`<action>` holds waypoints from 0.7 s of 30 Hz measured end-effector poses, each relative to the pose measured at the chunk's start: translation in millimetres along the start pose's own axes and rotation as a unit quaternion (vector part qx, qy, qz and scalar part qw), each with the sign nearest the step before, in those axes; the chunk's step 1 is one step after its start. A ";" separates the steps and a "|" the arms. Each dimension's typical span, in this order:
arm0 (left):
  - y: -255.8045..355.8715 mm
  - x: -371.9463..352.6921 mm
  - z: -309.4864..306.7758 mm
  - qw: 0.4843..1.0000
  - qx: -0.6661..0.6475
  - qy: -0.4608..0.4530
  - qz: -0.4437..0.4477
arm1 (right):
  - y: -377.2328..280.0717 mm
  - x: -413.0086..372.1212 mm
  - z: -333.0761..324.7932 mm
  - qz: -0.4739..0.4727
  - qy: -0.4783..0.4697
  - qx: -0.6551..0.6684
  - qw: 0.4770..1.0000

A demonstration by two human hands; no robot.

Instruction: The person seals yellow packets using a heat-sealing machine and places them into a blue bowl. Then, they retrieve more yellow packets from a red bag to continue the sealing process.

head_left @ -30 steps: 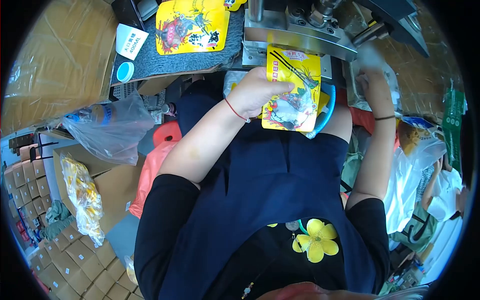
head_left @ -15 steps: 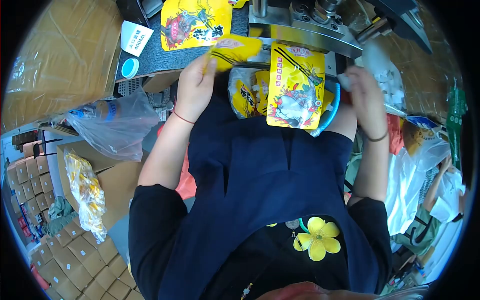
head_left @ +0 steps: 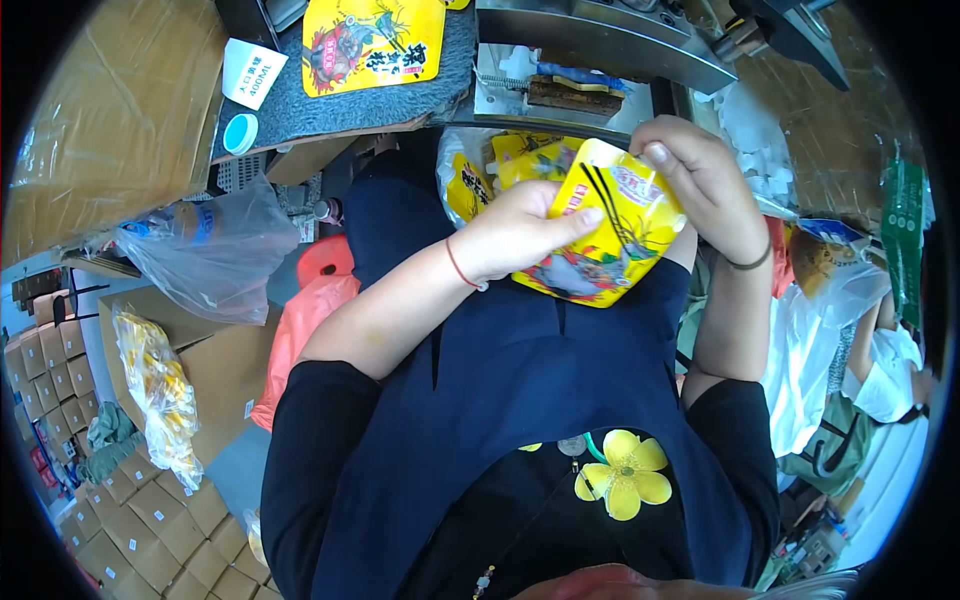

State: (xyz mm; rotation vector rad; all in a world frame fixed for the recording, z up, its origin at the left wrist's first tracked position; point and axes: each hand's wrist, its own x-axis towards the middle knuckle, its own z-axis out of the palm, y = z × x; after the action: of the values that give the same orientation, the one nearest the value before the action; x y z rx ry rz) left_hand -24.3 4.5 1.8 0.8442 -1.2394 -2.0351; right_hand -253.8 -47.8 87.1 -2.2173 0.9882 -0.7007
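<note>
A yellow printed pouch [head_left: 612,240] is held over my lap between both hands. My left hand [head_left: 515,235] grips its lower left side, thumb on the front. My right hand [head_left: 700,185] pinches its top right edge. Behind the pouch an open clear bag with more yellow pouches [head_left: 480,175] rests against my dark apron. Above stands the metal sealing machine [head_left: 600,45], its jaw empty.
Another yellow pouch [head_left: 372,42] lies on a grey mat [head_left: 340,105] beside a white label card [head_left: 250,72] and a blue cap [head_left: 240,133]. A clear bag [head_left: 205,250], cardboard boxes [head_left: 90,130] and a bag of yellow items [head_left: 155,395] stand left. Another person [head_left: 890,370] is at the right.
The pouch that hung in the machine's jaw has come down into both hands over my lap. My left hand put a second pouch away and returned; my right hand moved in from the right.
</note>
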 end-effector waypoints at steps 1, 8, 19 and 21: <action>1.9 2.4 2.7 0.998 -0.037 -0.018 -0.051 | -0.1 -2.8 -4.7 0.016 0.001 -0.018 1.000; 10.6 31.5 -34.2 0.993 -0.112 0.045 -0.014 | 98.6 -63.8 -70.1 0.286 -0.003 -0.435 0.854; 62.3 19.3 -153.1 0.514 0.677 0.424 0.313 | 87.8 -49.7 -38.5 0.233 0.145 -0.240 0.931; 52.4 1.7 -166.2 0.519 0.759 0.321 0.226 | 78.1 -54.8 -38.2 0.216 0.175 -0.228 0.933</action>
State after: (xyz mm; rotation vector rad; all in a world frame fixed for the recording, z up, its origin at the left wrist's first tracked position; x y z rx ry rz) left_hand 111.5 -104.0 -10.7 1.4659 -2.1920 0.3480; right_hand -347.4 -58.8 46.2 -2.1568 1.9160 -0.7223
